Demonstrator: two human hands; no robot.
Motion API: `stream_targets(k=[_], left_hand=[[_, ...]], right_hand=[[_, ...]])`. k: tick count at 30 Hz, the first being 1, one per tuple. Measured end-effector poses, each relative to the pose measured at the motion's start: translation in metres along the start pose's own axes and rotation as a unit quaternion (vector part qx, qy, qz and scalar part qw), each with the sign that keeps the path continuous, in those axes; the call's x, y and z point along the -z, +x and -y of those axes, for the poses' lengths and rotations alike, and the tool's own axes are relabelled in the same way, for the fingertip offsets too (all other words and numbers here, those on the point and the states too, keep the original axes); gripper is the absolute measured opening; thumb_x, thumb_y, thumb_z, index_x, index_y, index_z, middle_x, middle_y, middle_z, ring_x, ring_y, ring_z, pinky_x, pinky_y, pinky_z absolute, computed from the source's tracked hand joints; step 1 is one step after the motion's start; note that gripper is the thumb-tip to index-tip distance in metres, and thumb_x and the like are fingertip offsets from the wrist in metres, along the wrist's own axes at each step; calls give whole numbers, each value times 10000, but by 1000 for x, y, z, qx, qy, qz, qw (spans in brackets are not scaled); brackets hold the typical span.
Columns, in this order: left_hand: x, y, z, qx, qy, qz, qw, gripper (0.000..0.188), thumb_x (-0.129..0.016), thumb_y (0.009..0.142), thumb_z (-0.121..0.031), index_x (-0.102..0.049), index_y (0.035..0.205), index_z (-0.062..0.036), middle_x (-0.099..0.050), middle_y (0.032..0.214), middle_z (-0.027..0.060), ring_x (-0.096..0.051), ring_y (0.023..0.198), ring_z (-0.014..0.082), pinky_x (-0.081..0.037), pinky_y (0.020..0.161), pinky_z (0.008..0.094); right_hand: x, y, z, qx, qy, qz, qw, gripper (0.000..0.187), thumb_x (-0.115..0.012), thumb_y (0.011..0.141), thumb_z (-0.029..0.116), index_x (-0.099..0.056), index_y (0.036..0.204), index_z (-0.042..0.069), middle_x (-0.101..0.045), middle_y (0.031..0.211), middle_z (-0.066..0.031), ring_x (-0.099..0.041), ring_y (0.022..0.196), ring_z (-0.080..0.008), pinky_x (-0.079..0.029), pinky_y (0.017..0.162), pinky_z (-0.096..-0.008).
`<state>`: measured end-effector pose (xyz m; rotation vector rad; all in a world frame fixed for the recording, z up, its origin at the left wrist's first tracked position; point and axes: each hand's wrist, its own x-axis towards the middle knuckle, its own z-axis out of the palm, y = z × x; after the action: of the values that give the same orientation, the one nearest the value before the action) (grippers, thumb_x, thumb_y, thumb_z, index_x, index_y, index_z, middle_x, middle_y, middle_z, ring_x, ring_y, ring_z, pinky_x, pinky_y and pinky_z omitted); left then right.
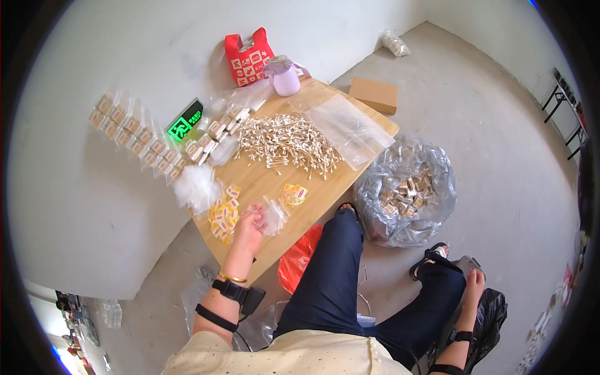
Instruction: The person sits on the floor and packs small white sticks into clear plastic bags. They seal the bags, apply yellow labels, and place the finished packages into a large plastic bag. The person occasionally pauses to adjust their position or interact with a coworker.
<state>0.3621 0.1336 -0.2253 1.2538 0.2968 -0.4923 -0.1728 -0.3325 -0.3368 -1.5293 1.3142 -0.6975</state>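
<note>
My left hand (251,225) is over the wooden table's near side, its fingers curled at the edge of small clear zip bags (274,219), apparently pinching one. Left of it lies a spread of yellow-and-white printed cards (222,217); a smaller card group (294,194) lies beyond the bags. Farther back, a wide heap of cotton swabs (284,140) covers the middle of the table (262,251), with a short row of swabs set apart at its near edge. My right hand (475,284) is low beside my right knee, fingers loosely extended by a grey object (465,264), partly hidden.
Packed swab bundles (140,139) line the left side by a green-lit sign (185,122). A lilac jug (286,81), red bag (249,57) and flat clear bags (347,128) sit farther back. Right of the table stand a bundle-filled plastic sack (406,194) and cardboard box (374,95).
</note>
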Motion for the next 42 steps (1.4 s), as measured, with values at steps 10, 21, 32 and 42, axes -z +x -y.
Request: stream_targets(k=[10,21,32,42], left_hand=[[-92,-83,4,14,-136,138,981,336,-611,879,-40,-550,1209,-62,-607,1215,103,-588,1128,218,-499,939,330],[-51,-84,-2,-219,140,15,965,196,-551,963,-201,-623,950,-19,-593,682,-7,-508,547,54,-412,524,205],[6,-61,-1,-286,263,-113,915,219,-611,929,-223,-642,878,-13,-475,598,-43,-394,538,16,-332,506,198],[9,-34,9,-455,671,-83,579,615,-633,850,-289,-388,1346,-19,-380,1407,179,-358,1292,320,-221,1076,496]], right_hand=[[-332,-153,283,118,166,567,798,270,-614,919,164,-590,1113,-23,-644,994,-81,-608,900,-108,-487,795,-256],[-369,-180,291,129,78,522,839,155,-599,901,112,-630,881,-38,-626,667,-52,-564,598,-85,-441,560,-240],[-410,-200,311,216,0,520,826,166,-570,894,103,-651,926,-38,-657,688,-98,-621,600,-157,-475,580,-272],[-495,-177,257,237,-126,455,849,234,-627,861,205,-632,984,7,-658,752,-133,-646,696,-254,-490,645,-334]])
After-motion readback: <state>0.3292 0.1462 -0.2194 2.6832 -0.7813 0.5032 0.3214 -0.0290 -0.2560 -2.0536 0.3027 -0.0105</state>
